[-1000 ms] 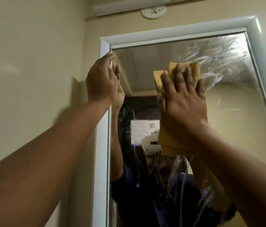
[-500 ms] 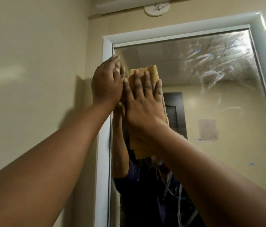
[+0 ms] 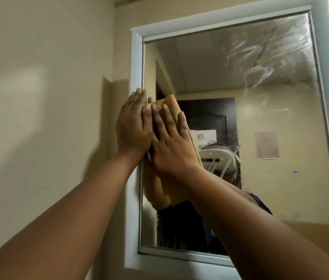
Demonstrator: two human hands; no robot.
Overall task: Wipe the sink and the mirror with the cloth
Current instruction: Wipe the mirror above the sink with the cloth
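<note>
Yellow cloth [image 3: 172, 110], one, pressed on one mirror [image 3: 260, 138] by two hands.

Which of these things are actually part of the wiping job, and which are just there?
Part of the job:
folded yellow cloth
white-framed wall mirror
right hand, pressing the cloth flat
left hand, at the frame

Just there:
beige wall

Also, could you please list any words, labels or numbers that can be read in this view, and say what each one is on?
No text here can be read.
White sheet on the dark door reflected in the mirror: dark printed marks, too blurred to read.
Pale sheet on the reflected wall: faint, no legible print.
Cloth under the right hand, left hand and white frame: no lettering visible.
</note>
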